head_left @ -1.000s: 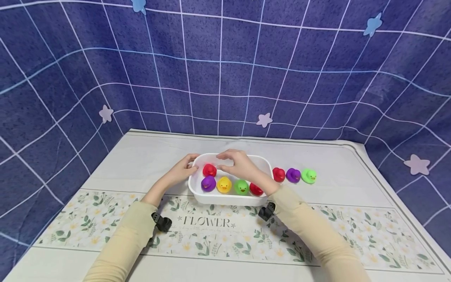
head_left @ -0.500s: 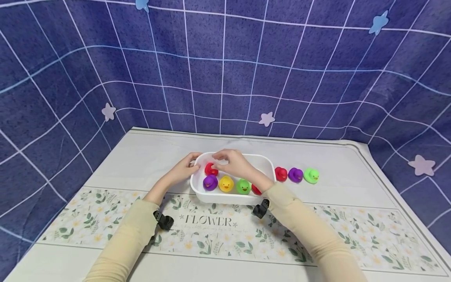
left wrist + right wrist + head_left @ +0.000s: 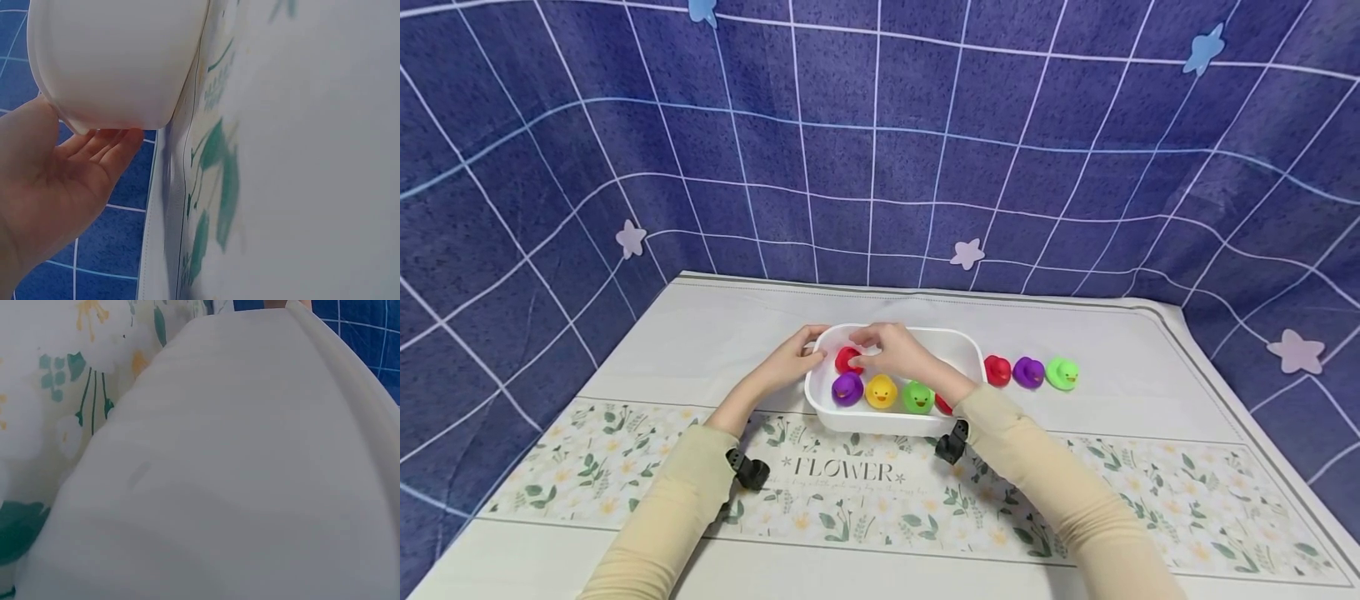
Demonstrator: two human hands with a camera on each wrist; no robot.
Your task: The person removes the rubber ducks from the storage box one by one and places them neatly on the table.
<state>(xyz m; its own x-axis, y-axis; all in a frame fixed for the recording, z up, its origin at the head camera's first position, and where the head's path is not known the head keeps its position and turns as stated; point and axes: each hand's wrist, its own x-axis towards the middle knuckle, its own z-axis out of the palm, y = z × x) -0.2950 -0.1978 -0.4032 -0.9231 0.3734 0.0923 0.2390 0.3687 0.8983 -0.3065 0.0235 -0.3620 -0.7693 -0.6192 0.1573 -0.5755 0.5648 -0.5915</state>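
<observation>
A white tub (image 3: 887, 423) holds several rubber ducks. At its left end my left hand (image 3: 792, 360) grips the rim, thumb on top; the left wrist view shows the fingers of this hand (image 3: 69, 169) below the tub's end (image 3: 119, 62). Inside at the back left is a red duck (image 3: 846, 358), with the thumb and fingers of my right hand (image 3: 897, 350) around it. Along the front wall stand a purple duck (image 3: 847, 389), a yellow duck (image 3: 881, 392), a green duck (image 3: 917, 397) and another red duck (image 3: 943, 403), partly hidden by my right wrist. Only the tub's outer wall (image 3: 219, 444) fills most of the right wrist view.
Right of the tub, outside it, a red duck (image 3: 997, 370), a purple duck (image 3: 1028, 372) and a green duck (image 3: 1062, 374) stand in a row. A floral-printed cloth (image 3: 850, 517) covers the table. A blue grid curtain (image 3: 880, 167) hangs behind.
My right hand has moved left and lowered, from beside the back-left red duck to around it. The left hand keeps its hold on the tub. The camera view shifts slightly.
</observation>
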